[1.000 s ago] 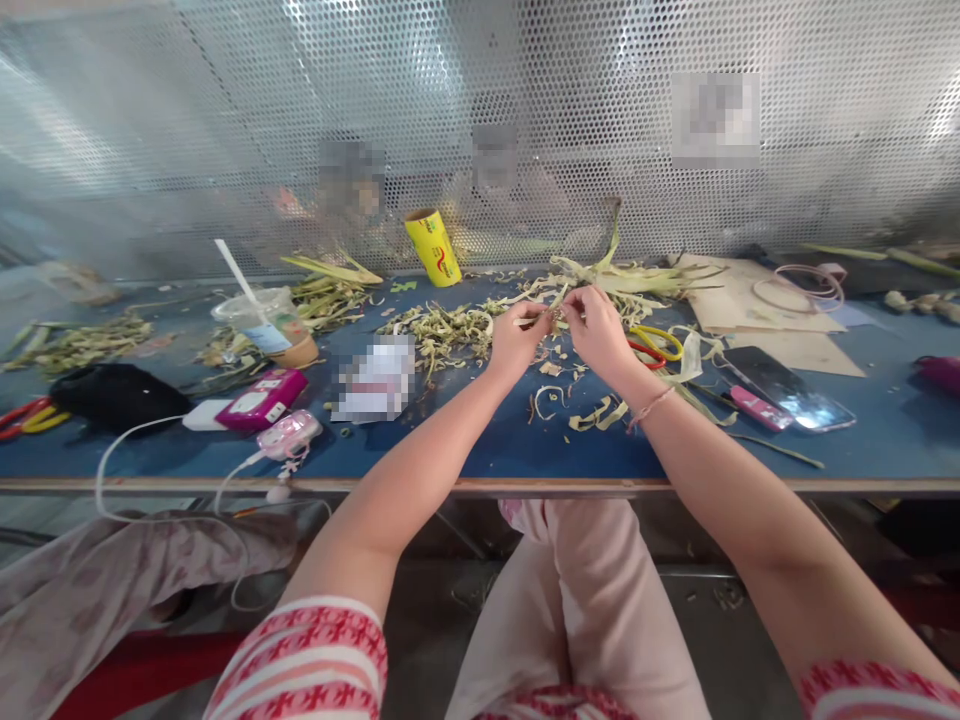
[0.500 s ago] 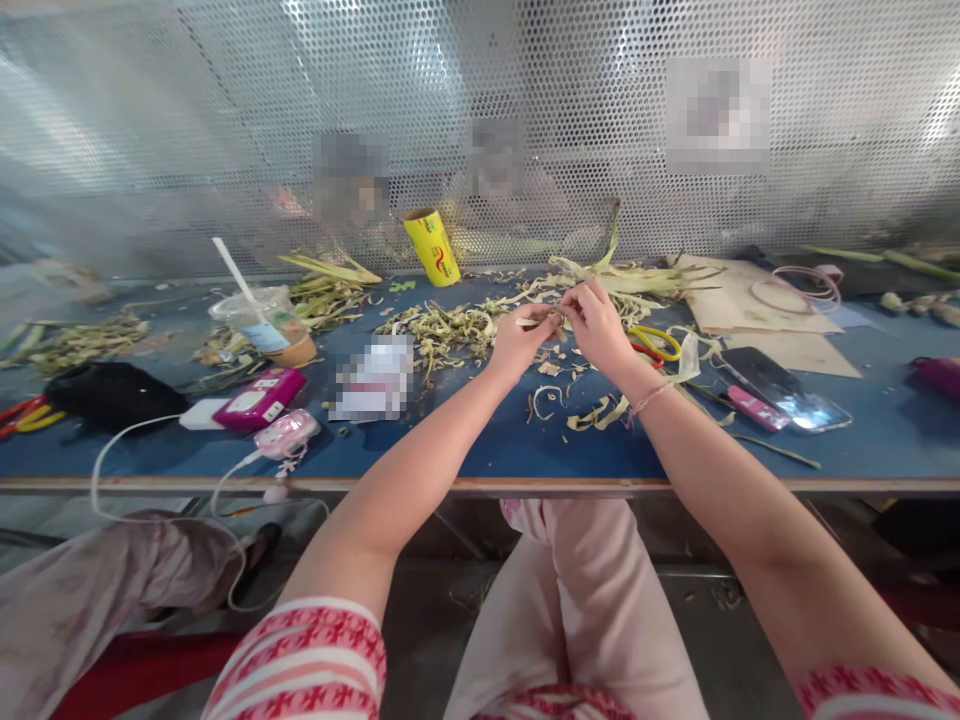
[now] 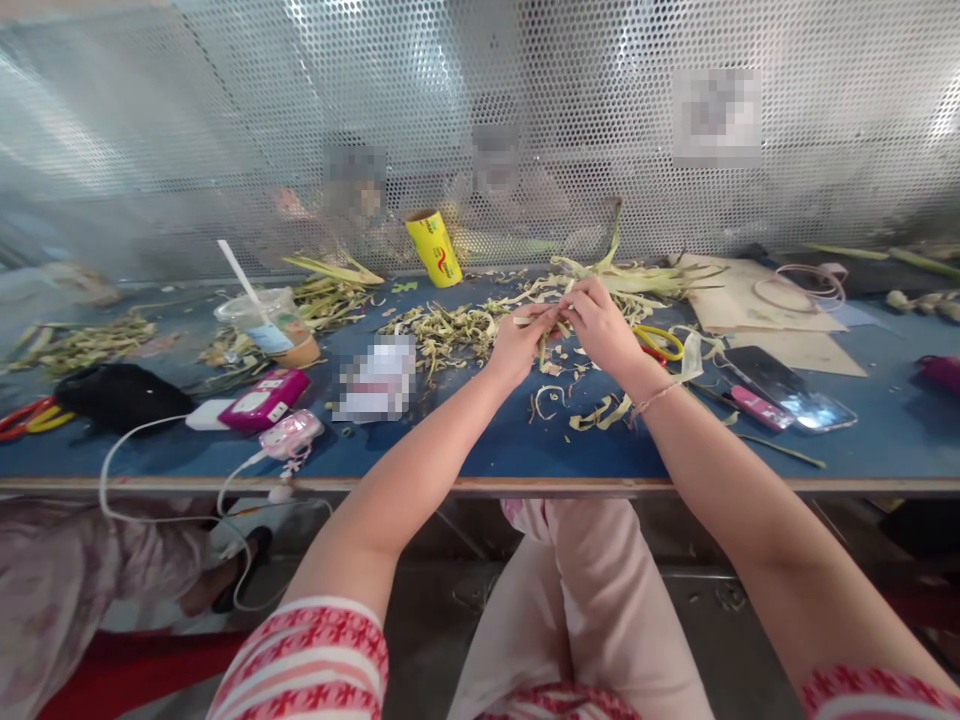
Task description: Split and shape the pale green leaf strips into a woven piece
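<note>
Over the dark blue table, my left hand (image 3: 517,348) and my right hand (image 3: 600,325) meet with fingertips pinched together on a pale green plant strip (image 3: 544,352). Part of the strip hangs below the fingers; the rest is hidden by them. Left of my hands spreads a heap of curled, dry plant strips (image 3: 450,335). Just beyond my right hand lie long, pale leafy stalks (image 3: 652,278). Scissors with yellow and red handles (image 3: 666,343) rest beside my right wrist. Loose peelings (image 3: 600,412) are scattered below the hands.
A yellow cardboard tube (image 3: 433,248) stands tilted by the perforated metal wall (image 3: 570,130). Leftward are a lidded cup with a straw (image 3: 274,325), a magenta device (image 3: 266,398) with a white cable, and a black pouch (image 3: 124,395). A phone (image 3: 772,375) and brown paper (image 3: 750,300) lie right.
The hands stay close together in almost the same place. More of the green strip now shows below the left fingers. At lower left, another person's leg has shifted.
</note>
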The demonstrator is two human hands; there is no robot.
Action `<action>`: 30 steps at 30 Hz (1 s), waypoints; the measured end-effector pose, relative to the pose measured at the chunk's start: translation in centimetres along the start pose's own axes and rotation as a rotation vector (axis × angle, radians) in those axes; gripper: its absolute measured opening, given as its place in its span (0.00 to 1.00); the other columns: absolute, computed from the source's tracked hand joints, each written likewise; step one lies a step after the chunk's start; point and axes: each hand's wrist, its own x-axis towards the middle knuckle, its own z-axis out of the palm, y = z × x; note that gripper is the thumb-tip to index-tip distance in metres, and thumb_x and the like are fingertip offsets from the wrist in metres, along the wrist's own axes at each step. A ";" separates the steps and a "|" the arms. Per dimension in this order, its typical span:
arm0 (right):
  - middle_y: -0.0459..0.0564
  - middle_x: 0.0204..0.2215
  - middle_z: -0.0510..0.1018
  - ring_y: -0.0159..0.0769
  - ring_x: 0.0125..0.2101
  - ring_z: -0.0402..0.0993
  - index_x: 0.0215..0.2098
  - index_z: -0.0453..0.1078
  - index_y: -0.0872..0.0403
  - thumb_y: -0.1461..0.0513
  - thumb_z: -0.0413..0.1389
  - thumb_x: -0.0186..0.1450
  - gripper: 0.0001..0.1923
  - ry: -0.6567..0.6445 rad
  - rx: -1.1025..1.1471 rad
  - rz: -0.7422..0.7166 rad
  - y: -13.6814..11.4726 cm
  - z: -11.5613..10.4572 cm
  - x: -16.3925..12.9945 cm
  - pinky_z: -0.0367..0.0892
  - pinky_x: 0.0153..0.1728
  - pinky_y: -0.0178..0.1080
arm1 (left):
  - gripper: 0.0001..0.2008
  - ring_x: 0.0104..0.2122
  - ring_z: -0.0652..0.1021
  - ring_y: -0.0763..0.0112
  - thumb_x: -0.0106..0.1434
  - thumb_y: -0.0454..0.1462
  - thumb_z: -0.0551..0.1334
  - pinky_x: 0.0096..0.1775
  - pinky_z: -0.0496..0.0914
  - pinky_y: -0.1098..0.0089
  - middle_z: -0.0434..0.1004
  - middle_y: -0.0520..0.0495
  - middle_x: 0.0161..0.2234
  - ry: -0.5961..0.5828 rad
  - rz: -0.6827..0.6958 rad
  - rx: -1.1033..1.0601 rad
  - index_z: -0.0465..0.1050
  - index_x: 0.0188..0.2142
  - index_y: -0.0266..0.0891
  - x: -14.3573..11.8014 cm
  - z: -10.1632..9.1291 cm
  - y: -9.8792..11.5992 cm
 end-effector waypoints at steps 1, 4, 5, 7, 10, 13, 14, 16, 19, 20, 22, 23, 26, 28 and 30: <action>0.55 0.41 0.69 0.40 0.44 0.70 0.38 0.68 0.51 0.65 0.47 0.68 0.08 0.006 0.005 0.002 -0.1 0.0 0.0 0.69 0.51 0.49 | 0.10 0.28 0.77 0.76 0.53 0.42 0.71 0.34 0.75 0.71 0.79 0.51 0.27 0.001 0.001 0.003 0.76 0.31 0.38 0.0 0.0 0.1; 0.55 0.41 0.69 0.40 0.43 0.70 0.37 0.68 0.51 0.65 0.48 0.68 0.08 0.020 0.038 0.008 -0.3 0.0 -0.1 0.70 0.50 0.48 | 0.06 0.28 0.77 0.76 0.58 0.39 0.67 0.35 0.75 0.70 0.78 0.51 0.26 0.002 -0.001 0.027 0.76 0.30 0.39 -0.1 0.1 0.3; 0.55 0.40 0.69 0.40 0.43 0.70 0.37 0.68 0.51 0.65 0.48 0.68 0.07 0.025 0.054 0.015 -0.3 0.1 -0.1 0.70 0.49 0.47 | 0.05 0.28 0.78 0.76 0.59 0.38 0.66 0.36 0.75 0.70 0.78 0.51 0.27 0.004 -0.004 0.030 0.76 0.30 0.39 0.0 0.1 0.2; 0.55 0.40 0.69 0.39 0.41 0.71 0.38 0.66 0.52 0.64 0.49 0.68 0.05 0.047 0.098 0.051 -0.1 0.4 -0.3 0.72 0.45 0.45 | 0.04 0.30 0.79 0.75 0.60 0.37 0.65 0.38 0.75 0.69 0.79 0.52 0.27 0.026 -0.009 0.024 0.76 0.31 0.39 0.1 0.0 0.2; 0.55 0.42 0.70 0.37 0.39 0.71 0.42 0.64 0.51 0.59 0.52 0.66 0.07 0.082 0.197 0.165 0.3 1.1 -0.4 0.73 0.37 0.41 | 0.03 0.31 0.79 0.76 0.60 0.36 0.65 0.37 0.75 0.70 0.79 0.52 0.29 0.090 -0.013 0.001 0.76 0.32 0.39 0.3 -0.2 0.0; 0.52 0.38 0.74 0.37 0.38 0.71 0.40 0.63 0.51 0.58 0.56 0.63 0.08 0.018 0.289 0.267 0.3 1.4 -0.3 0.71 0.36 0.39 | 0.03 0.29 0.78 0.77 0.59 0.36 0.66 0.35 0.74 0.73 0.79 0.52 0.27 0.135 -0.029 -0.019 0.76 0.32 0.39 0.5 -0.3 0.0; 0.50 0.35 0.75 0.37 0.37 0.72 0.38 0.63 0.51 0.59 0.56 0.63 0.07 -0.019 0.305 0.291 0.2 1.3 -0.3 0.71 0.36 0.39 | 0.02 0.28 0.78 0.78 0.58 0.36 0.66 0.35 0.74 0.74 0.78 0.52 0.27 0.142 -0.037 -0.028 0.76 0.32 0.39 0.6 -0.3 0.1; 0.47 0.28 0.75 0.35 0.31 0.71 0.33 0.64 0.51 0.60 0.56 0.62 0.04 -0.072 0.316 0.342 -0.2 1.1 0.0 0.68 0.35 0.39 | 0.01 0.27 0.77 0.80 0.59 0.34 0.65 0.35 0.74 0.74 0.77 0.54 0.26 0.149 -0.054 -0.055 0.76 0.31 0.39 0.6 -0.3 0.2; 0.43 0.21 0.72 0.32 0.24 0.67 0.29 0.65 0.51 0.61 0.55 0.62 0.05 -0.088 0.299 0.408 -0.9 0.6 0.3 0.64 0.31 0.37 | 0.03 0.27 0.76 0.81 0.60 0.32 0.64 0.35 0.73 0.74 0.77 0.55 0.26 0.157 -0.068 -0.091 0.75 0.30 0.39 0.7 -0.4 0.3; 0.43 0.20 0.72 0.32 0.23 0.67 0.28 0.66 0.51 0.61 0.56 0.62 0.05 -0.094 0.298 0.420 -1.1 0.5 0.4 0.63 0.30 0.36 | 0.03 0.27 0.76 0.81 0.60 0.32 0.63 0.35 0.73 0.74 0.77 0.55 0.26 0.161 -0.070 -0.092 0.75 0.30 0.39 0.7 -0.5 0.2; 0.43 0.21 0.73 0.32 0.23 0.68 0.28 0.69 0.52 0.63 0.56 0.61 0.03 -0.123 0.320 0.428 -1.4 0.2 0.5 0.63 0.31 0.36 | 0.02 0.26 0.76 0.81 0.60 0.33 0.64 0.35 0.73 0.73 0.76 0.55 0.26 0.171 -0.072 -0.084 0.75 0.31 0.39 0.8 -0.5 0.1; 0.43 0.22 0.74 0.32 0.23 0.69 0.29 0.70 0.53 0.64 0.56 0.61 0.03 -0.140 0.336 0.428 -1.4 0.0 0.5 0.64 0.31 0.36 | 0.01 0.26 0.76 0.80 0.60 0.33 0.64 0.36 0.73 0.72 0.76 0.55 0.26 0.175 -0.072 -0.077 0.75 0.32 0.39 0.9 -0.6 -0.1; 0.43 0.21 0.73 0.32 0.24 0.69 0.33 0.74 0.53 0.65 0.55 0.61 0.05 -0.187 0.331 0.418 -1.5 -0.3 0.6 0.63 0.32 0.36 | 0.01 0.27 0.76 0.79 0.60 0.34 0.65 0.37 0.73 0.71 0.76 0.54 0.25 0.195 -0.071 -0.060 0.76 0.33 0.39 0.9 -0.6 -0.3; 0.42 0.18 0.70 0.32 0.23 0.67 0.36 0.75 0.54 0.65 0.55 0.61 0.08 -0.220 0.286 0.398 -1.6 -0.4 0.6 0.62 0.30 0.36 | 0.02 0.27 0.77 0.79 0.59 0.35 0.65 0.36 0.73 0.72 0.76 0.54 0.25 0.221 -0.075 -0.052 0.75 0.33 0.38 0.9 -0.5 -0.2; 0.41 0.18 0.68 0.31 0.22 0.65 0.40 0.76 0.54 0.65 0.54 0.62 0.11 -0.245 0.246 0.367 -1.6 -0.6 0.6 0.60 0.30 0.36 | 0.02 0.25 0.76 0.80 0.59 0.35 0.66 0.35 0.73 0.73 0.76 0.55 0.24 0.246 -0.076 -0.075 0.75 0.32 0.38 0.7 -0.4 0.0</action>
